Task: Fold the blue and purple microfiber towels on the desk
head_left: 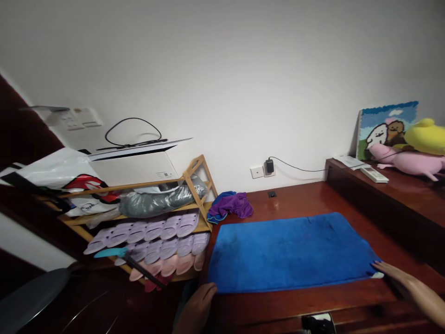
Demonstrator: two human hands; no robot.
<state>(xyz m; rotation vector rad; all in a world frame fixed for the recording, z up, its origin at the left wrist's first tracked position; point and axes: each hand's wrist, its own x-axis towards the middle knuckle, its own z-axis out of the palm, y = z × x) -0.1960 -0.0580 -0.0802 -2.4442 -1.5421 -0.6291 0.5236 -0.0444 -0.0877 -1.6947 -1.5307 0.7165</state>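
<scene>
A blue cloth (288, 255) lies spread out on the reddish-brown wooden surface (299, 202), with dark smudges on it. At its near left corner is my left hand (200, 304), the fingers pressed together on the cloth's edge. My right hand (394, 276) rests at the near right corner, fingers stretched out over the edge beside a small white tag (377, 275). Behind the cloth's left end sits a crumpled purple and blue cloth (236, 205).
On the left, a wooden rack (198, 185) holds rows of slippers (170, 227) and a white box (135, 169). A raised ledge (410, 197) on the right bears a remote (374, 174), a pink plush toy (413, 162) and a picture (385, 130). A black plug (270, 165) is in the wall.
</scene>
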